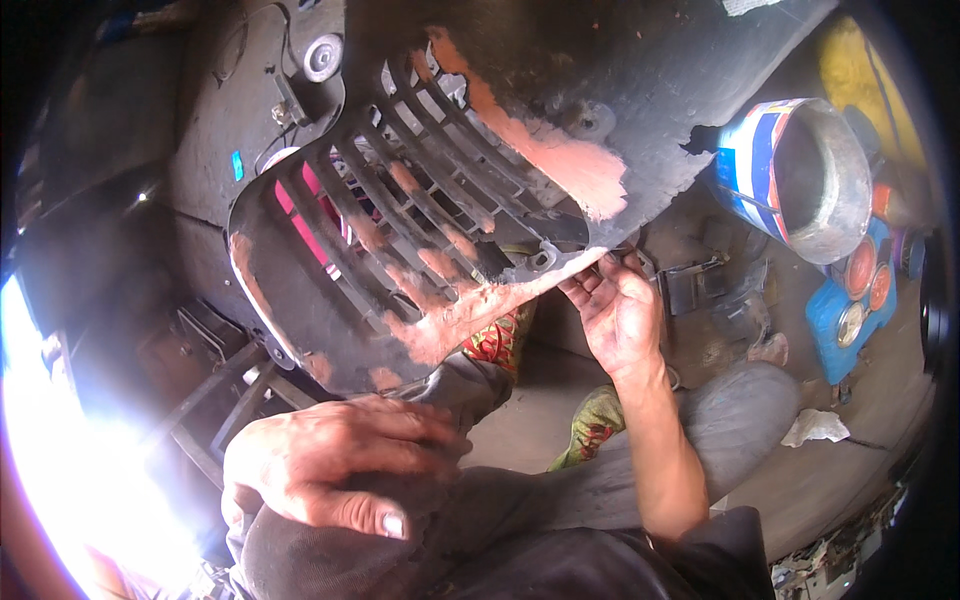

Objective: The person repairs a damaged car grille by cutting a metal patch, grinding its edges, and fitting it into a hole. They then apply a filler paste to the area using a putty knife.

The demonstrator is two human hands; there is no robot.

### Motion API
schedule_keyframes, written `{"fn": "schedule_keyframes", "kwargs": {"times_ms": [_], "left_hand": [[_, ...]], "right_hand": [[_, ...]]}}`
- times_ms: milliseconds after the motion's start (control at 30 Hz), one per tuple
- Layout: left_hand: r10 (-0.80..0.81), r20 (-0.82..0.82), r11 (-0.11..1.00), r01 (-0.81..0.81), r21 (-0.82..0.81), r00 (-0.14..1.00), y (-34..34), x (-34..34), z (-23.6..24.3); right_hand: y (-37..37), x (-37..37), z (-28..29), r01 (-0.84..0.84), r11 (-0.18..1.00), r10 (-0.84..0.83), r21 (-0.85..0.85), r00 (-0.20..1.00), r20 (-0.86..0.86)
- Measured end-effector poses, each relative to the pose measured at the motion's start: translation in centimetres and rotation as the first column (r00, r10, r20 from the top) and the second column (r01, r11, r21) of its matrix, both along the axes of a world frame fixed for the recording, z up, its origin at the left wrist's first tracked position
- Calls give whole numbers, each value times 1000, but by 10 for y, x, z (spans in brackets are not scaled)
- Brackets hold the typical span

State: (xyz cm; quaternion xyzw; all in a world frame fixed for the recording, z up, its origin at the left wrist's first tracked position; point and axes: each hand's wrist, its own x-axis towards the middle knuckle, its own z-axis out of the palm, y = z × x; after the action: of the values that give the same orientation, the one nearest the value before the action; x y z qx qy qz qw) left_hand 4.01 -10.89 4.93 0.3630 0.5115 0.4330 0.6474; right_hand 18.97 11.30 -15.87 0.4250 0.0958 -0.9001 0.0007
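A dark vehicle body panel with a slatted grille (400, 240) slants across the middle, patched with pinkish-orange filler (560, 165) along its edges and on several slats. My right hand (622, 315) reaches up with the palm turned upward, its fingers and thumb closed at the panel's lower right edge; the fingertips are partly hidden there. My left hand (350, 460) hangs over my knee below the panel, back of the hand up. Its fingers are stretched and slightly blurred, the thumb stands apart, and it holds nothing.
A metal can (850, 190) with a blue, white and red side stands tilted to the right. Beyond it are a blue piece with round tins (850, 320) and a yellow container (870, 90). A whitish scrap (815, 428) lies on the floor. Metal bars (225, 410) stand at left.
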Motion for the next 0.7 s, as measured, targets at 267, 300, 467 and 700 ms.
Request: {"fn": "schedule_keyframes", "kwargs": {"times_ms": [267, 300, 467, 700], "left_hand": [[16, 160, 872, 65, -485, 987, -22, 35, -37], [39, 84, 807, 18, -591, 996, -29, 40, -43], [389, -565, 474, -684, -554, 727, -113, 113, -144], [491, -865, -463, -810, -361, 105, -201, 233, -220]], "right_hand": [[14, -7, -1, -50, 999, 50, 0, 999, -16], [16, -7, -6, -66, 998, 66, 1, 997, -34], [15, -13, -10, -146, 989, 144, -31, 987, -66], [49, 4, -47, -276, 960, 281, 51, 945, -166]]}}
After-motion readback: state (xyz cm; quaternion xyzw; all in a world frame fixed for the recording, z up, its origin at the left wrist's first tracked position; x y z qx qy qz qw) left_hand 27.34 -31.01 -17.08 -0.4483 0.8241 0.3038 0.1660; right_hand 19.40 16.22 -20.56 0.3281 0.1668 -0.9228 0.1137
